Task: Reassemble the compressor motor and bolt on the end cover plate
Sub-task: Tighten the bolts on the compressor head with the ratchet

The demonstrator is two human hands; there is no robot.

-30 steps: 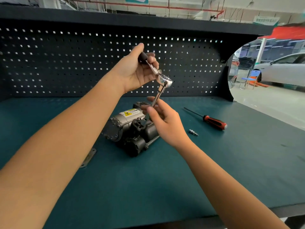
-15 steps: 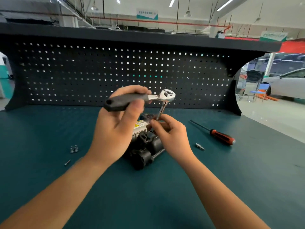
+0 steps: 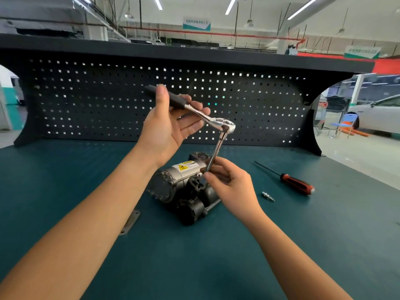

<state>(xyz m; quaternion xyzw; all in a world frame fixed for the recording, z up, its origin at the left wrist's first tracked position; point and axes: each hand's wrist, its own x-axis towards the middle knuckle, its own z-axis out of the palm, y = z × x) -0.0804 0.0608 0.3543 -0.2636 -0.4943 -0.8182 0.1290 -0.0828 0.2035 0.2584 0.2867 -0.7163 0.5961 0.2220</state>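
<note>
The grey and black compressor motor (image 3: 166,187), with a yellow warning label, lies on the green bench mat. A ratchet wrench (image 3: 225,124) with a long extension bar (image 3: 218,148) stands tilted over the motor's top. My left hand (image 3: 166,128) holds the wrench's black handle, thumb on top and fingers fairly straight beneath it. My right hand (image 3: 233,187) pinches the lower end of the extension bar just above the motor. The socket end and the bolt are hidden behind my fingers. A flat metal cover plate (image 3: 131,221) lies on the mat, partly hidden by my left forearm.
A red-handled screwdriver (image 3: 296,186) lies to the right of the motor, and a small metal fitting (image 3: 268,195) is nearer to me beside it. A black pegboard (image 3: 108,100) closes the back of the bench. A workshop floor with a white car lies beyond the right side.
The wrench handle has swung from pointing left to pointing back-left, and my left hand's grip has loosened from a full wrap. My right hand stays on the extension bar.
</note>
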